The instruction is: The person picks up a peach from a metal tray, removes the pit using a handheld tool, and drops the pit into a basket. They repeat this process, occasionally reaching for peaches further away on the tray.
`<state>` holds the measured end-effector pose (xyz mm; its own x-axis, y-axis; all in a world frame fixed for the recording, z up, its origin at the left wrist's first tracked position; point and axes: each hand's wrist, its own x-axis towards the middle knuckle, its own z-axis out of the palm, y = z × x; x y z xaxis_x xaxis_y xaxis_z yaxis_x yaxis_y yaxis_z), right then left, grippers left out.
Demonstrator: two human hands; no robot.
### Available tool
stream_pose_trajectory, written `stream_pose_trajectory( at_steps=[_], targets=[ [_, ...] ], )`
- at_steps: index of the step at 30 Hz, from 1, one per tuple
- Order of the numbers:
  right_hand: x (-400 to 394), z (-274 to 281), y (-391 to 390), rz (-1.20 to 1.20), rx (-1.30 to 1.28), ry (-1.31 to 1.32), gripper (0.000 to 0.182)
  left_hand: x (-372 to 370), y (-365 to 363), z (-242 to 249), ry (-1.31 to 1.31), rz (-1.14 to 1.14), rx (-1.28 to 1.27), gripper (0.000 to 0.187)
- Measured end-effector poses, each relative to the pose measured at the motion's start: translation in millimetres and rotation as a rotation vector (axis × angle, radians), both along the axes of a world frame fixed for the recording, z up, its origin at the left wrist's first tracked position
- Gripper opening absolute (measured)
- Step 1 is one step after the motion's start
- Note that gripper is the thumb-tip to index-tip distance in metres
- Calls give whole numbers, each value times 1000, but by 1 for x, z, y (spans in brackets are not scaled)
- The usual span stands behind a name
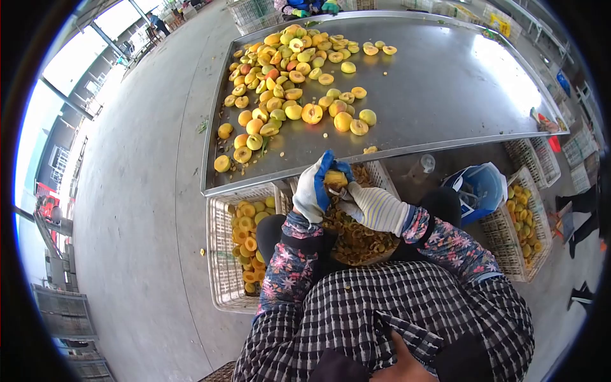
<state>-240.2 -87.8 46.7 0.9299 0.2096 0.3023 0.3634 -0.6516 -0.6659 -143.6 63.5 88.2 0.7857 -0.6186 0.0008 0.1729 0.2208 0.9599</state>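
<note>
Above a crate between my knees, my left hand (313,192), in a white glove with blue-coated fingers, is closed around a yellow peach (335,181). My right hand (380,209), in a striped glove, is closed with its fingertips right at the lower side of that peach; I cannot tell what is inside its grip. Under both hands, the crate holds a heap of brownish peach pieces (359,239). Just beyond them lies the near edge of a metal table (433,95), bearing a pile of halved peaches (273,76).
A white crate (219,290) of peach halves stands at left. To the right are a blue-and-white bucket (487,184), a clear cup (428,163) and another crate (509,261) of fruit. Someone's gloved hands (315,9) are across the table. A bare hand (404,363) shows at the bottom.
</note>
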Motion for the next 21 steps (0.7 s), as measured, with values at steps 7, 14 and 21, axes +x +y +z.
stream_pose_trajectory(
  at_steps=[7,14,21],
  targets=[
    [-12,36,13,48,885,829,38,0,-17,-21,443,48,-368,37],
    [-16,41,0,162,1279,1078,45,2,-22,-23,556,-31,-407,37],
    [-25,39,-18,143,1306,1132,42,14,-11,-29,-403,125,104,29]
  ],
)
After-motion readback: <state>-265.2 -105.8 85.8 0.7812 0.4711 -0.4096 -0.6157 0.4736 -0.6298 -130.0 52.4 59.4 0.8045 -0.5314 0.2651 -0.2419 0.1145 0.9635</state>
